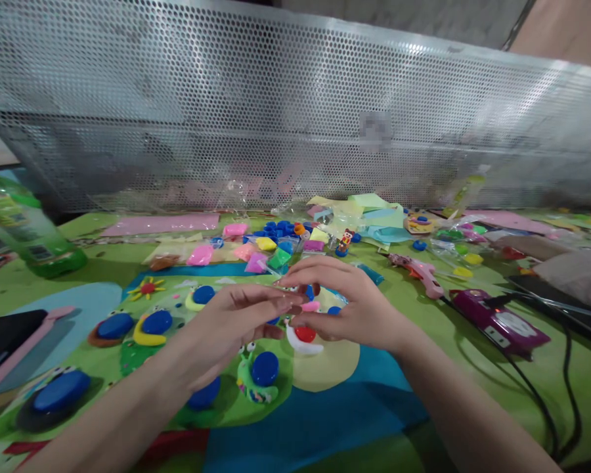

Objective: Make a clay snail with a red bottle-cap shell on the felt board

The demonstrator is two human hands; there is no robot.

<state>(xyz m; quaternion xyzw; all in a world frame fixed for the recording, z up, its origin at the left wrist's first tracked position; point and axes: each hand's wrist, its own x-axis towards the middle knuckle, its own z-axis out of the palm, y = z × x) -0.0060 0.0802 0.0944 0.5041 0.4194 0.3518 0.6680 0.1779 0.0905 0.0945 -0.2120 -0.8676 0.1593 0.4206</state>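
Observation:
My left hand [249,312] and my right hand [347,292] meet above a craft picture, fingertips together. The left fingers are pressed together and the right fingers curl over toward them; whatever is between them is hidden. Just under the fingertips shows a small pink piece [310,306]; whether it is held or lies on the picture I cannot tell. Below the right hand lies a white clay snail with a red bottle-cap shell [305,334]. A green clay snail [249,381] with a blue cap [264,368] sits below the left hand. More blue-capped snails, one yellow [150,328], lie left.
Bagged coloured clay [200,255], loose blue caps [278,230] and a small figurine [345,243] lie beyond the hands. At right are a pink glue gun [423,276] and a purple power strip [500,322] with cables. A green bottle [34,230] stands left; a perforated metal panel [256,112] rises behind.

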